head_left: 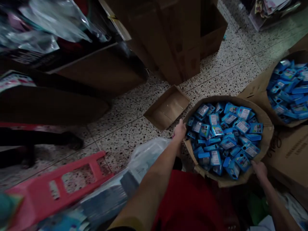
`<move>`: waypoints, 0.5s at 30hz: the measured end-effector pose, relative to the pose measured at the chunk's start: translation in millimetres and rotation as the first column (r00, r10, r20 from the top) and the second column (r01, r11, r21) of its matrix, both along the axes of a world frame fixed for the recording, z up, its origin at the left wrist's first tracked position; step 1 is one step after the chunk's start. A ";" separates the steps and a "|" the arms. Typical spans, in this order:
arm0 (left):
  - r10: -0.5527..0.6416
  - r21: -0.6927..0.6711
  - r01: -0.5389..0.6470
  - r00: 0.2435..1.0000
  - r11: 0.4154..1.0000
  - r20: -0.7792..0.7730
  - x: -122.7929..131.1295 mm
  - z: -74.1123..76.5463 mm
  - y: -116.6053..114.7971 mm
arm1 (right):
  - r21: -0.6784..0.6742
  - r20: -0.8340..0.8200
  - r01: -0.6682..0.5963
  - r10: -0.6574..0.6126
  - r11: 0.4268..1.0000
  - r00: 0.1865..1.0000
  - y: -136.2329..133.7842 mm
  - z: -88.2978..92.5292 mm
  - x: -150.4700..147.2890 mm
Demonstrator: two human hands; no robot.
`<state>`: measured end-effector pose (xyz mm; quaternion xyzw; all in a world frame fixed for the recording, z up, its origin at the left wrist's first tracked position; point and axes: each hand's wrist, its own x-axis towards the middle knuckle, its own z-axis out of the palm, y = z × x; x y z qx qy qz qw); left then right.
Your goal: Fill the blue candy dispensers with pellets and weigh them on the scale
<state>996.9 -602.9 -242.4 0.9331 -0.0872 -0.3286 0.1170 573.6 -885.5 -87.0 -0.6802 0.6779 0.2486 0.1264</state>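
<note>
Before me is a round-mouthed cardboard box (266, 131) filled with many small blue packets (218, 130), some showing white label panels. My left hand (180, 130) is closed on the box's left rim. On the near right side, my right hand (260, 170) grips the same rim, its fingers partly hidden by the cardboard. Close beyond my left hand, a shallow brown cardboard tray (168, 107) lies on the floor.
A second cardboard box of blue packets (288, 86) stands at the right. Tall brown cartons (178, 41) rise at the back. A pink plastic chair (79, 166), plastic-wrapped goods (110, 195) and another person's dark-clothed legs (36, 136) are at left. Speckled tile floor (216, 77) lies between.
</note>
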 end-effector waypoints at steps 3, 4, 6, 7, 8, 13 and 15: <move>-0.023 -0.029 0.022 0.999 0.999 -0.031 55.6 -15.0 9.8 | 0.045 -0.041 0.061 -0.060 0.997 0.997 5.3 12.3 29.1; -0.024 -0.037 0.023 0.999 0.999 -0.043 72.4 -20.4 11.2 | 0.047 -0.039 0.079 -0.077 0.996 0.996 6.7 16.4 39.9; -0.021 -0.053 0.018 0.998 0.998 -0.067 98.6 -30.5 12.0 | 0.028 -0.017 0.103 -0.103 0.994 0.995 7.8 22.8 63.5; -0.019 -0.060 0.014 0.997 0.998 -0.080 106.9 -34.7 11.6 | 0.015 -0.007 0.105 -0.105 0.994 0.994 7.3 24.8 76.2; -0.017 -0.068 0.011 0.996 0.998 -0.091 111.8 -38.0 11.1 | 0.005 -0.007 0.095 -0.094 0.996 0.996 6.2 25.8 89.3; 0.007 -0.108 -0.023 0.989 0.994 -0.148 102.2 -41.0 10.3 | 0.067 -0.121 -0.042 0.050 0.997 0.991 -1.4 25.1 145.6; 0.037 -0.114 -0.057 0.984 0.992 -0.172 98.3 -39.8 12.2 | 0.073 -0.136 -0.063 0.072 0.995 0.988 -1.6 26.2 157.6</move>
